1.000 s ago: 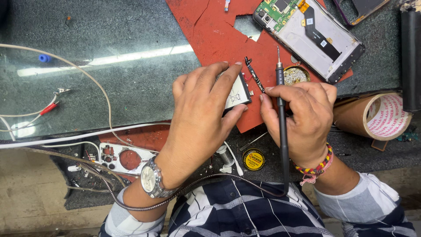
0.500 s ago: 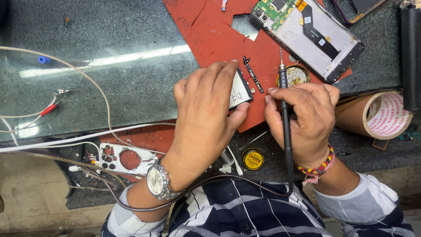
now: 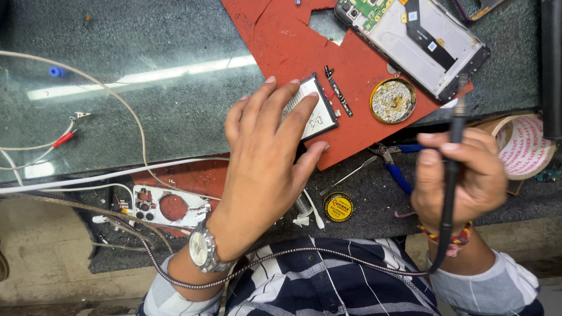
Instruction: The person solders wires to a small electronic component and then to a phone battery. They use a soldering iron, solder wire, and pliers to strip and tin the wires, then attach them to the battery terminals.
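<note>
While the left hand (image 3: 266, 158) lies spread, fingertips pinning a small flat battery (image 3: 313, 108) to the red mat (image 3: 281, 35), the right hand (image 3: 462, 175), well apart, grips a soldering iron (image 3: 452, 169) upright above blue-handled pliers (image 3: 395, 164) on the tabletop (image 3: 117, 52).

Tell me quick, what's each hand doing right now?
Left hand: open, fingers spread, pressing the small flat part.
Right hand: closed around the soldering iron.

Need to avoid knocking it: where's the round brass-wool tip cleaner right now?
In the head view the brass-wool tip cleaner sits upper right of centre on the red mat, just below the opened phone and right of the small black flex strip.
</note>
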### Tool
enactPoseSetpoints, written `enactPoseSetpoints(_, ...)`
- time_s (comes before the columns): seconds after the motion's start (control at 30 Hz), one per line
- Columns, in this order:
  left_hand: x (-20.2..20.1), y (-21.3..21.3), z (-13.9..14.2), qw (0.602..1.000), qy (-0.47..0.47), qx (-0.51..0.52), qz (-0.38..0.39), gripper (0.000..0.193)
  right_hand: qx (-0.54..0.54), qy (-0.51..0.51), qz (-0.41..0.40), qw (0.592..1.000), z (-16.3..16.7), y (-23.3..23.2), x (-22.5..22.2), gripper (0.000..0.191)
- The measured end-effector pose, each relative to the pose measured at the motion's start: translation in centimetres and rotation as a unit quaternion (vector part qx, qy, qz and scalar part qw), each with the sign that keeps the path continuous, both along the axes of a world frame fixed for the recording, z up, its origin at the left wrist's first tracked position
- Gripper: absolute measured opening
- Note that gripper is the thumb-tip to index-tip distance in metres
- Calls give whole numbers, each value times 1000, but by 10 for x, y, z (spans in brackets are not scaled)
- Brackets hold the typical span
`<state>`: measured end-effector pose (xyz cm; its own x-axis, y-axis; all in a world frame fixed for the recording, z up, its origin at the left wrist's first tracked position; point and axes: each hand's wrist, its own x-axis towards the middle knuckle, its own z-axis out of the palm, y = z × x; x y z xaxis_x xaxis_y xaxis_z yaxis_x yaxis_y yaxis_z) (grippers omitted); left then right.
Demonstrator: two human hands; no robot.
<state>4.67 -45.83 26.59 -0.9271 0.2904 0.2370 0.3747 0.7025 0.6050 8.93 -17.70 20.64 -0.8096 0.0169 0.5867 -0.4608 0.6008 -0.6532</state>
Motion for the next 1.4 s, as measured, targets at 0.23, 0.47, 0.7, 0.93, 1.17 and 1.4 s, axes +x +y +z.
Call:
enactPoseSetpoints(0.23,30,-34,-24,996,32,77,43,27,-68,42,-43,996,-42,29,16,32)
enactPoseSetpoints(0.47,68,-35,-72,993,-87,79,27,14,-71,58,-52,994,-74,36,24,34)
enactPoseSetpoints(0.7,110,-19,-95,984,-163,19,72,25,-51,56,-15,997,-72,30,51,33)
enactPoseSetpoints(0.93,109,-20,-103,968,-224,-13,110,23,-68,41,3,997,-78,16,65,33)
enactPoseSetpoints(1.17,104,-12,-107,966,-230,-20,117,22,-92,47,5,995,-76,7,74,34)
enactPoseSetpoints(1.4,108,-18,-105,959,-199,110,172,12,-97,52,14,994,-67,2,74,33)
